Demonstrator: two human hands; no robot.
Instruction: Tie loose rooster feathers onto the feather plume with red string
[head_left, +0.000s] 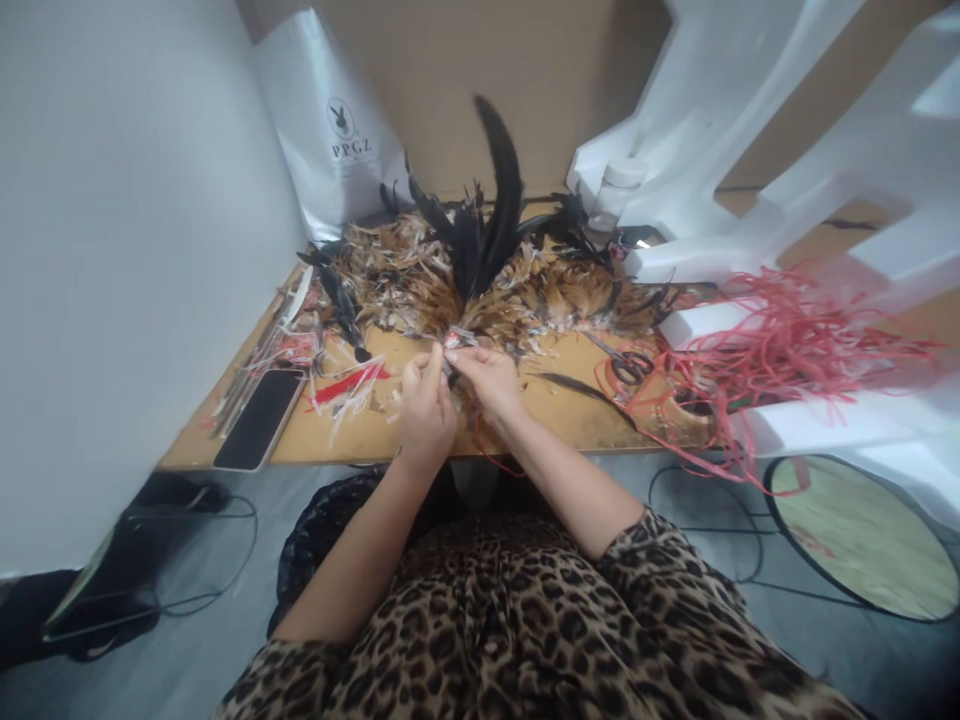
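A bunch of feathers rises beyond my fingertips, with long black plumes, one tall and curved. My left hand is closed, thumb and fingers pinched at the base of the bunch. There my right hand pinches too, its fingertips meeting the left ones. A small scrap of red-and-white material shows at the fingertips. Exactly what each hand grips is partly hidden by the fingers. Behind lies a broad pile of brown feathers, which blends with the bunch.
On the wooden table lie a phone, red strips, scissors and a loose dark feather. Red strings spread at right near white foam pieces. A white bag and a jar stand behind.
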